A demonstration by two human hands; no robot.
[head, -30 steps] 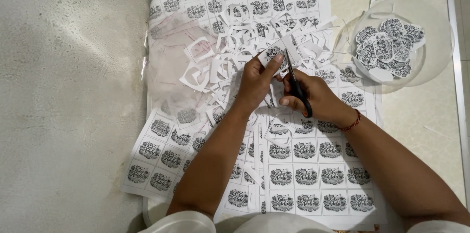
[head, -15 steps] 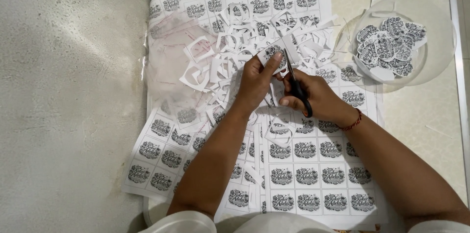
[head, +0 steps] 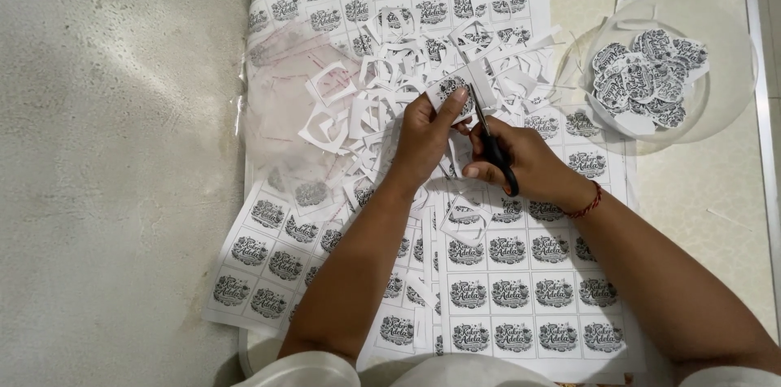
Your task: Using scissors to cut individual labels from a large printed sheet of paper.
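Left hand [head: 423, 139] pinched a small printed label [head: 452, 94] above the scrap pile [head: 382, 86], grip closed on it. Right hand [head: 529, 167] was clenched through the scissors [head: 488, 139], blades at the label's right edge. Looked like mid-trim around the print. Next cut probably needed the label turned into the blades. Finished cutouts sat in the clear dish [head: 728, 94], right of the sheets [head: 529, 289].

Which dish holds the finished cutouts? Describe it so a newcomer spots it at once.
Look right of the printed label sheets covering the floor, beyond the right hand with the scissors. The clear round dish sits there. Unlike the loose white scraps, it holds a neat pile of trimmed labels.
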